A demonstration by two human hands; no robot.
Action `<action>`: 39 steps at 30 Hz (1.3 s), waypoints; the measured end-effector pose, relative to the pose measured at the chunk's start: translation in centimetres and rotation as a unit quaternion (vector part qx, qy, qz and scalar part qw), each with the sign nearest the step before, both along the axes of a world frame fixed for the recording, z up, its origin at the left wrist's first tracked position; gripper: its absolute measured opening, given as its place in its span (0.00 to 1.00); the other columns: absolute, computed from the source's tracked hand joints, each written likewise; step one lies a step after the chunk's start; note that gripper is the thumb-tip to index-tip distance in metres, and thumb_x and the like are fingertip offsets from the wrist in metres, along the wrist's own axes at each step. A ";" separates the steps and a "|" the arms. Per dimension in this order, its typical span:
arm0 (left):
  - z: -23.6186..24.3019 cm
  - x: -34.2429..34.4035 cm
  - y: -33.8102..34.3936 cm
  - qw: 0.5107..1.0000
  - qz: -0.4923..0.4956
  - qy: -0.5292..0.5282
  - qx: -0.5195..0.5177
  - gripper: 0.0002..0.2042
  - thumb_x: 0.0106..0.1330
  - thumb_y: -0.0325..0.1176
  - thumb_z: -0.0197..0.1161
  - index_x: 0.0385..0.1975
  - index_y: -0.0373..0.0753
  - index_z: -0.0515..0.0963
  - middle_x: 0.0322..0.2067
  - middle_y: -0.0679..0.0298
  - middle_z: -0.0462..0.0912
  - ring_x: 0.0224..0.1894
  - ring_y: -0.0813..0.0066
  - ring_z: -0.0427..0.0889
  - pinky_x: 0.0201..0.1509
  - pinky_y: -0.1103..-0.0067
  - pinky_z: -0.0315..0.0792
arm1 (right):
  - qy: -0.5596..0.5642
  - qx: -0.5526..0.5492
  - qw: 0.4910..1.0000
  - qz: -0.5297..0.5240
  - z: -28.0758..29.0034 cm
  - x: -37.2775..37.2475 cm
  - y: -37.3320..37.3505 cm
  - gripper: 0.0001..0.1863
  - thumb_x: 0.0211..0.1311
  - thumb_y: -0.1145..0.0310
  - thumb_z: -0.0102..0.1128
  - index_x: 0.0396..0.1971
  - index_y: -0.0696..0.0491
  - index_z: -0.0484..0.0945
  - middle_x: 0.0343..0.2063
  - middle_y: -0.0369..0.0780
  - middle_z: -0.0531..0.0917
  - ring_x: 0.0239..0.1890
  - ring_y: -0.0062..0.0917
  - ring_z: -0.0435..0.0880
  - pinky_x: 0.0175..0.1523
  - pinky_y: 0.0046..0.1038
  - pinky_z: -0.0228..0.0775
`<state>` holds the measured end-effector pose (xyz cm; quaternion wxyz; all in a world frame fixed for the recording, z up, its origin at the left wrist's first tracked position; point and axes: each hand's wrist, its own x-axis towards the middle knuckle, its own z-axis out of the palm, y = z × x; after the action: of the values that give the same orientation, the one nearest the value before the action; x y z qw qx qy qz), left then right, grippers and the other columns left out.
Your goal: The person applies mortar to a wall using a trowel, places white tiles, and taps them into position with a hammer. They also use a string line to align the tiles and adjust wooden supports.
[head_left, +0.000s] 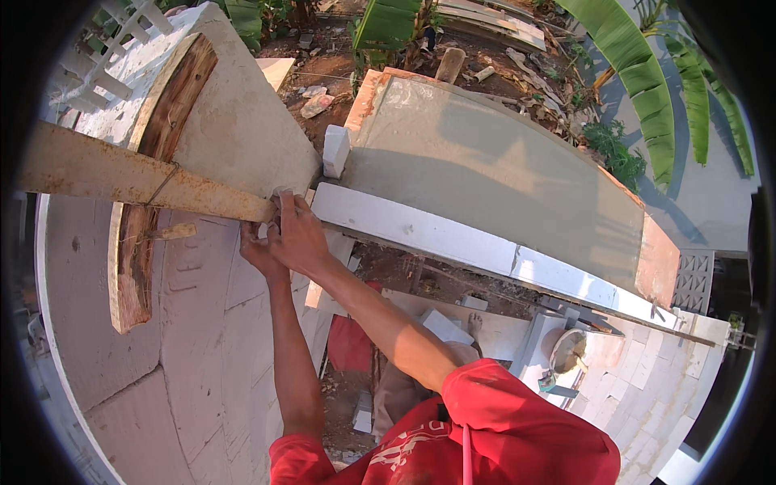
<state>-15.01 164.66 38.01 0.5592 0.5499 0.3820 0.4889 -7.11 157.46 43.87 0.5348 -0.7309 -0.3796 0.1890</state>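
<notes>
A long rusty, cream-coloured beam (105, 168) comes in from the left, and its narrow end stops at my hands. My right hand (301, 240) is closed beside that end, its fingertips pressed together near the wall corner. Just below, my left hand (260, 253) has its fingers bent in under the beam's tip. What the fingers pinch is hidden or too small to make out. A thin wire (164, 183) loops round the beam farther left. Behind the beam, a rough-edged wooden plank (171, 101) stands against the pale block wall (218, 275).
Right of my hands, a row of white blocks (412, 229) edges a smooth grey cement slab (485, 162). A small white block (335, 151) stands at its corner. Below lie a bucket (569, 352) and loose blocks (446, 326). Banana leaves (630, 81) hang at the upper right.
</notes>
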 end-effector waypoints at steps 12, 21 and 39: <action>-3.0 -0.5 2.7 0.870 0.070 0.444 0.202 0.25 0.67 0.42 0.69 0.54 0.29 0.76 0.47 0.53 0.85 0.46 0.66 0.87 0.51 0.73 0.80 | -0.088 0.094 0.992 0.010 7.3 4.2 -12.4 0.31 0.56 0.76 0.61 0.60 0.67 0.63 0.47 0.57 0.77 0.51 0.52 0.77 0.52 0.45 0.74; 1.1 -0.4 -3.2 0.845 0.179 0.455 0.217 0.27 0.68 0.52 0.66 0.58 0.38 0.77 0.52 0.57 0.84 0.53 0.63 0.84 0.55 0.69 0.78 | -0.234 0.299 0.923 -0.056 29.7 10.2 -46.1 0.20 0.64 0.74 0.61 0.56 0.59 0.77 0.42 0.48 0.85 0.35 0.35 0.86 0.38 0.36 0.81; 1.0 14.2 -36.9 0.904 -0.275 -0.007 -0.327 0.32 0.77 0.52 0.50 0.74 0.41 0.57 0.74 0.60 0.59 0.71 0.62 0.63 0.70 0.67 0.60 | -0.430 -0.036 0.817 -0.383 40.3 9.3 -71.1 0.12 0.55 0.73 0.66 0.41 0.55 0.84 0.32 0.44 0.86 0.26 0.32 0.86 0.31 0.31 0.78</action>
<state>-0.80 127.76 38.98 0.8226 0.4158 0.3501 0.1666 2.19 86.35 84.13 0.3195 -0.8430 -0.2530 -0.3511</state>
